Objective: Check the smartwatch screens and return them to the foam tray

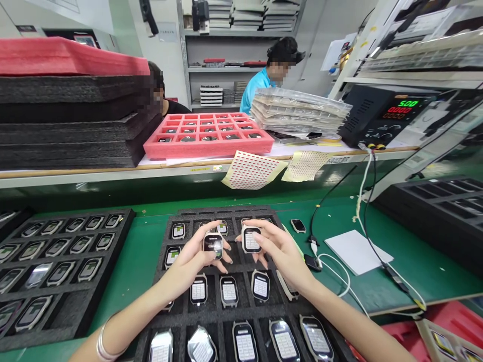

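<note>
Between thumb and fingers, my left hand (199, 251) grips a smartwatch case (213, 245) without a strap; its dark screen shows a little text and a glare. My right hand (273, 244) holds a second smartwatch case (251, 239), its screen lit with a white grid, and the thumb lies over the right side of that screen. Both hands are above a black foam tray (241, 266) whose compartments hold several more watch cases, many showing the same white grid. One of these, a lit watch case (229, 291), lies just below my hands.
Another foam tray of watch cases (70, 246) lies to the left. A loose watch case (298, 225), white paper (358, 251) and cables (345, 281) are on the right. Behind stand a pink foam tray (207, 148), black foam stack (68, 120) and power supply (385, 118). Two people are beyond.
</note>
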A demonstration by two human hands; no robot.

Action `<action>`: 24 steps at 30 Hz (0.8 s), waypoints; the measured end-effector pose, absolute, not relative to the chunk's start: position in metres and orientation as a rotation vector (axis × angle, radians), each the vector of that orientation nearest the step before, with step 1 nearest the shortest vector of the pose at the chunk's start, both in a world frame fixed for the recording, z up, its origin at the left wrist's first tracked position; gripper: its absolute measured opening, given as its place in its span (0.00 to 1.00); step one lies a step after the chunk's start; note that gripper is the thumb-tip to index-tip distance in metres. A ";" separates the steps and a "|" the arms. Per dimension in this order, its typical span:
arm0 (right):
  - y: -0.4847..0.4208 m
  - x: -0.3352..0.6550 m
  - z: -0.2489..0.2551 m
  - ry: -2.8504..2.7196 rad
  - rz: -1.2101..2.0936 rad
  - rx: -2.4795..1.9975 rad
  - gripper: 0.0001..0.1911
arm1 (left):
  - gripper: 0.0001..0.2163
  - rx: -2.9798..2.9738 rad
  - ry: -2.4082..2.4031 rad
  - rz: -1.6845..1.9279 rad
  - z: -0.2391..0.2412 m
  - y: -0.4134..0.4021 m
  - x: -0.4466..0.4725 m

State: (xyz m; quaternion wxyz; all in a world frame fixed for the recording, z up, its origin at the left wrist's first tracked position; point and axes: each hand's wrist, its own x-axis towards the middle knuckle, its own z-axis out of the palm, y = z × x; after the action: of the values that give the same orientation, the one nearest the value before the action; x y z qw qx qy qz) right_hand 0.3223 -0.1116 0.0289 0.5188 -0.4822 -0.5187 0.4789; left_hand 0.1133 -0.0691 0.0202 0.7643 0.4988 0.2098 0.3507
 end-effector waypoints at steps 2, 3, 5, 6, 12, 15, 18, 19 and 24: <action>-0.110 0.323 0.029 -1.232 1.128 -1.182 0.15 | 0.23 1.093 0.460 0.757 0.021 -0.070 0.112; -0.109 0.323 0.028 -1.227 1.123 -1.194 0.14 | 0.24 1.095 0.463 0.757 0.021 -0.070 0.112; -0.108 0.324 0.027 -1.224 1.125 -1.210 0.14 | 0.24 1.096 0.471 0.760 0.021 -0.070 0.112; -0.108 0.324 0.026 -1.220 1.127 -1.210 0.14 | 0.24 1.097 0.474 0.759 0.021 -0.070 0.112; -0.112 0.326 0.026 -1.216 1.158 -1.146 0.17 | 0.25 1.115 0.480 0.752 0.021 -0.069 0.112; -0.115 0.325 0.027 -1.239 1.150 -1.165 0.19 | 0.26 1.117 0.466 0.746 0.021 -0.069 0.112; -0.117 0.322 0.030 -1.235 1.126 -1.189 0.17 | 0.26 1.105 0.442 0.745 0.022 -0.069 0.111; -0.119 0.321 0.033 -1.234 1.118 -1.191 0.16 | 0.26 1.102 0.434 0.742 0.022 -0.070 0.111; -0.154 0.312 0.066 -1.322 1.329 -0.957 0.26 | 0.22 1.107 0.410 0.714 0.026 -0.074 0.110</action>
State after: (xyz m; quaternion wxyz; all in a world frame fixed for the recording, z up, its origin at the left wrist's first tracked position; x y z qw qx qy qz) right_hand 0.3118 -0.1544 0.0655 0.4957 -0.3949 -0.5455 0.5484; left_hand 0.1098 -0.0740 0.0262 0.7714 0.5105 0.1893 0.3293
